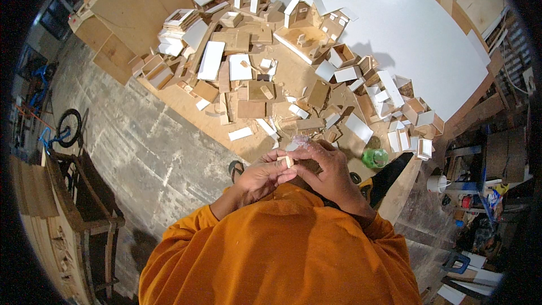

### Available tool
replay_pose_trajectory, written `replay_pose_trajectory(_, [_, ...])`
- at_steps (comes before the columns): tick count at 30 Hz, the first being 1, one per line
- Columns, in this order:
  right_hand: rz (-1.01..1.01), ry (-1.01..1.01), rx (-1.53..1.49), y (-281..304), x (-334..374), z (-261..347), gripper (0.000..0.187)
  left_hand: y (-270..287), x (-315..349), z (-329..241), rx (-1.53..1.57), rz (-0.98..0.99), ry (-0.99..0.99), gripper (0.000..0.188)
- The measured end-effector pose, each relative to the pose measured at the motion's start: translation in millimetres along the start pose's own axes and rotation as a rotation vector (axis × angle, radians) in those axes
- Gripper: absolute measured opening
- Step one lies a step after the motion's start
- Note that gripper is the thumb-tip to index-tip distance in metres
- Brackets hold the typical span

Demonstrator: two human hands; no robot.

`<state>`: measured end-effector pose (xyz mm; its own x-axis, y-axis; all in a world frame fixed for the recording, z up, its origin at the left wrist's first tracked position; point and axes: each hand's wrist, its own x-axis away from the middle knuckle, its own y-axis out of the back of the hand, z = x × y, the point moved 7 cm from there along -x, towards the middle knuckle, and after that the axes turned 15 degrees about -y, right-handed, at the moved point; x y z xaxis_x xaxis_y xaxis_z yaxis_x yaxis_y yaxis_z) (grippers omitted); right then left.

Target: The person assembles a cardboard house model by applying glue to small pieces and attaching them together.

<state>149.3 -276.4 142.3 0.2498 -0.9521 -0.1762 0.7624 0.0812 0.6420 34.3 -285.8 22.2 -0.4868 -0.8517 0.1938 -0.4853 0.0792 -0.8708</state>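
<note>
Close to my chest, a small pale wooden block (288,162) is pinched in my left hand (257,178), between thumb and fingers. My right hand (330,168) closes in from the other side, its thumb and fingertips at the block's right edge. Just beyond the fingers shows something clear and crinkled, like plastic (300,142), partly covered by the right hand. White offcuts (267,129) and wood scraps lie on the worktable (217,140) in front of the hands. A green translucent container (375,158) sits to the right of my right hand.
Several small wooden model houses (307,36) and open boxes (341,55) crowd the table among loose boards. A large white panel (412,28) spans the far right. Plywood boxes (130,8) stand far left. A wooden frame (84,220) stands on the floor at left, near a bicycle wheel (69,128).
</note>
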Motion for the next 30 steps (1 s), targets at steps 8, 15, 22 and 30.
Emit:
replay_pose_trajectory(8, [-0.016,0.042,0.082,2,3,0,0.048,10,-3,9,0.034,-0.014,0.029,0.021])
replay_pose_trajectory(15, [-0.048,0.03,-0.112,7,2,8,0.055,-10,-6,-5,0.049,0.109,-0.065,0.022])
replay_pose_trajectory(22, [-0.043,-0.027,-0.201,4,6,-8,0.064,-5,-7,-5,0.101,0.09,-0.072,0.02])
replay_pose_trajectory(30, [-0.049,-0.221,-0.274,-1,7,-33,0.071,35,-13,-14,-0.384,-0.164,-0.146,0.022])
